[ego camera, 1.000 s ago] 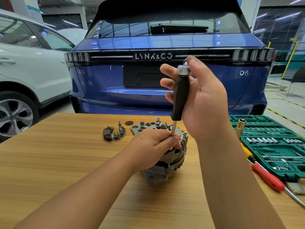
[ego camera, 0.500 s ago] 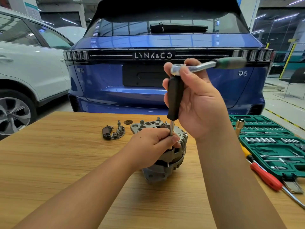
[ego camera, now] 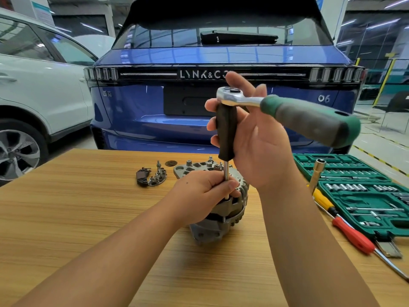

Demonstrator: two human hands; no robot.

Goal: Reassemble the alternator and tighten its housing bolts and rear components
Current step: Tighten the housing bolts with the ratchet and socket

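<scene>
My ratchet (ego camera: 287, 111): silver head, green-and-grey grip. Driver handle (ego camera: 226, 131) black. Alternator (ego camera: 221, 220) dull grey. Table (ego camera: 77, 218) light wood grain. Socket case (ego camera: 363, 196) green. Screwdrivers: red (ego camera: 353, 237), yellow (ego camera: 322, 199). Car (ego camera: 221, 107) blue.

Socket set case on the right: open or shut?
Open. The green socket set case lies flat on the table, its rows of sockets and bits exposed.

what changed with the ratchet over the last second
The ratchet handle swung from behind the right hand out to the right and toward the camera, on top of the black driver. The right hand kept its grip on the driver; the left hand stayed on the alternator, steadying the shaft.
</scene>
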